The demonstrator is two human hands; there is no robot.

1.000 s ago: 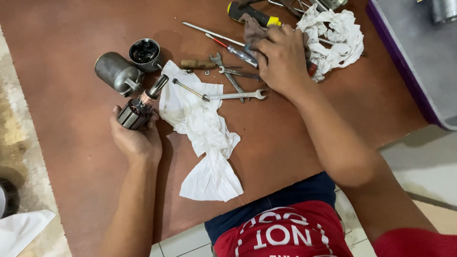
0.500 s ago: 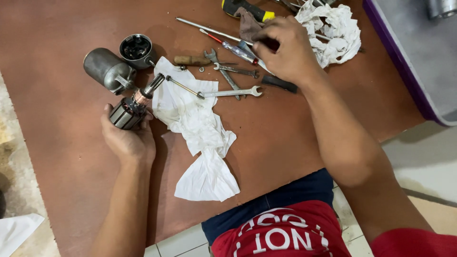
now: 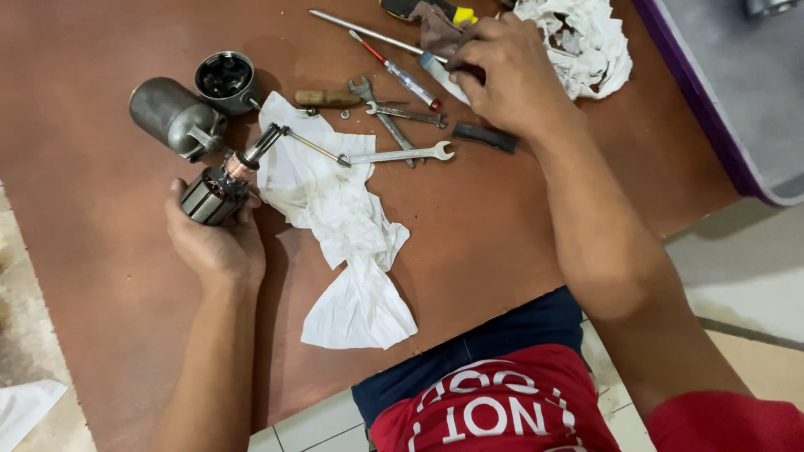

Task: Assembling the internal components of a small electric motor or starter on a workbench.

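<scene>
My left hand grips a small motor armature with a copper end and a steel shaft, held low over the brown table. My right hand reaches to the far side of the table and closes its fingers on a grey-handled tool lying among the other tools. A red-tipped screwdriver lies just left of that hand. A short black bar sits on the table below it.
A grey metal motor housing and a round black end cap lie at the far left. Wrenches, a wooden-handled tool, a white cloth, a crumpled rag and a grey purple-edged tray surround them.
My right hand has moved from the middle of the tool pile toward the far side and now closes on the grey-handled tool. My left hand keeps the armature in about the same place.
</scene>
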